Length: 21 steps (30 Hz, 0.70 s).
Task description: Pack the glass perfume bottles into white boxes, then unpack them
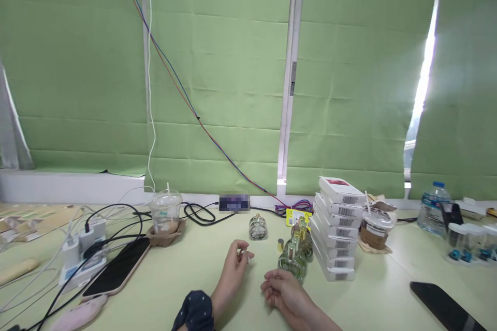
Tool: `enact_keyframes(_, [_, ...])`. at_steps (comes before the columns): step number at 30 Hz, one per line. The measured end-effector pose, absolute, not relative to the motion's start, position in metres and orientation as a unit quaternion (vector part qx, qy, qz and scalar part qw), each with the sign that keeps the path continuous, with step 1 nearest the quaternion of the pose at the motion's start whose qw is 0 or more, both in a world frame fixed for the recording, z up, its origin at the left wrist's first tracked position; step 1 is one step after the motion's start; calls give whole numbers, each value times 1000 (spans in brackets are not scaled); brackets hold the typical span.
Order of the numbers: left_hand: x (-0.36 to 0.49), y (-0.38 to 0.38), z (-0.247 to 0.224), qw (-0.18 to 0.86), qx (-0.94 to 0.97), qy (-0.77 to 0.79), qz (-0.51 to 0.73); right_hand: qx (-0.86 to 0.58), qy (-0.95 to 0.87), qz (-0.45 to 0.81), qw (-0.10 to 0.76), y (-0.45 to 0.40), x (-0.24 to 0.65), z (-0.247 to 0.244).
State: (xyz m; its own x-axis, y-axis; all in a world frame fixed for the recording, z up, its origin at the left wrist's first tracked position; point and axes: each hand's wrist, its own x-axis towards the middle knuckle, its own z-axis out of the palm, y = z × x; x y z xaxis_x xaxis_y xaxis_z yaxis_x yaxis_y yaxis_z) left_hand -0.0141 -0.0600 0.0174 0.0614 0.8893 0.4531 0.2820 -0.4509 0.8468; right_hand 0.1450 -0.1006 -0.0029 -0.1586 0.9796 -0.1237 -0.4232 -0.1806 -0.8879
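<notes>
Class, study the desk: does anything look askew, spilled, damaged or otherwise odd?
Two things stand out. The stack of boxes leans, each box offset from the one below. A small gold cap stands alone on the desk beside the bottles, near the right hand. Nothing looks spilled or broken.

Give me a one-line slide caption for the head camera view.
Left hand pinches a small part beside round clear glass bottles and stacked white boxes.

Stacked boxes [336,227] stand right of the glass bottles [295,258].

Green blinds [217,77] behind pale desk [186,269]
</notes>
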Motion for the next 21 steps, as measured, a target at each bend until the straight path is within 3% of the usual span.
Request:
enact_keyframes(11, [-7,15,14,167,671,556,461,-419,-451,629,475,-96,141,-8])
enact_keyframes(21, [1,36,9,134,689,553,449,-424,-489,610,457,-97,142,-4])
